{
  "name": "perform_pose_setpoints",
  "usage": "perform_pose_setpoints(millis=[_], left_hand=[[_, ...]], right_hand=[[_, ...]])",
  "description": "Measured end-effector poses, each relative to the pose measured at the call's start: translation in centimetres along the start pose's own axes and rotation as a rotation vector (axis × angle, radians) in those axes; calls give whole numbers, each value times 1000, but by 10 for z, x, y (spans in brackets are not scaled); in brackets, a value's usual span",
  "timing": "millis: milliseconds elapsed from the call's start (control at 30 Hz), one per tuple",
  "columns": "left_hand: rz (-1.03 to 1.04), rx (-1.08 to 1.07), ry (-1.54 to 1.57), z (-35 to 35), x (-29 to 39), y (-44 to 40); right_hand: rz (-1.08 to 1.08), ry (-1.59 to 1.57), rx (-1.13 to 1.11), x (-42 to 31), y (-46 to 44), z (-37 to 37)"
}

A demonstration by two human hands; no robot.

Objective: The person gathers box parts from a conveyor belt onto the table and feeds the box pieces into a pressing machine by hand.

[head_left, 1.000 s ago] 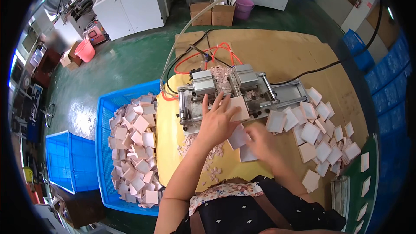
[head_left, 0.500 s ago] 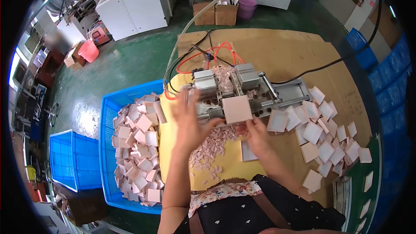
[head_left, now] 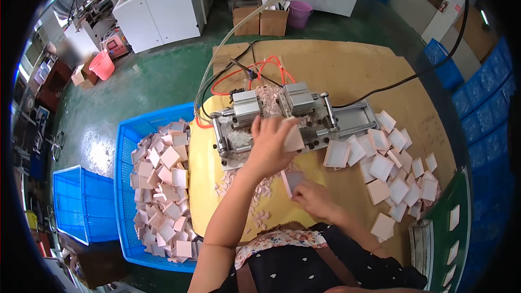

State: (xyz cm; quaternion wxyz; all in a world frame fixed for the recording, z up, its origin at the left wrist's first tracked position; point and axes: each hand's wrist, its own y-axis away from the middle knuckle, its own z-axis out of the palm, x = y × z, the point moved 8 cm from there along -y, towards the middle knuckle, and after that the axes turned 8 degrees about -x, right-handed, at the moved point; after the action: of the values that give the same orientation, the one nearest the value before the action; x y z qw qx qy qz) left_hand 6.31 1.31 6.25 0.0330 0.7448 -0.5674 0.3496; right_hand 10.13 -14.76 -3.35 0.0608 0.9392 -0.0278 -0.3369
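Tile (head_left: 294,139) against loosely open left grip (head_left: 271,144), second tile (head_left: 291,183) edge-pinched in right grip (head_left: 317,198)

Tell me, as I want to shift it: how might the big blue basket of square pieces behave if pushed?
The big blue basket would probably feel heavy, with so many square pieces heaped in it. They lie loose at mixed angles, so may slide about. Its mesh walls look like plastic and might flex slightly.
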Motion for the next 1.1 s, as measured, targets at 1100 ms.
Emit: perform_pose_setpoints(millis=[1100], left_hand=[[-306, 463, -301, -78, -72, 117]], right_hand=[[15, 325, 600, 35, 87, -5]])
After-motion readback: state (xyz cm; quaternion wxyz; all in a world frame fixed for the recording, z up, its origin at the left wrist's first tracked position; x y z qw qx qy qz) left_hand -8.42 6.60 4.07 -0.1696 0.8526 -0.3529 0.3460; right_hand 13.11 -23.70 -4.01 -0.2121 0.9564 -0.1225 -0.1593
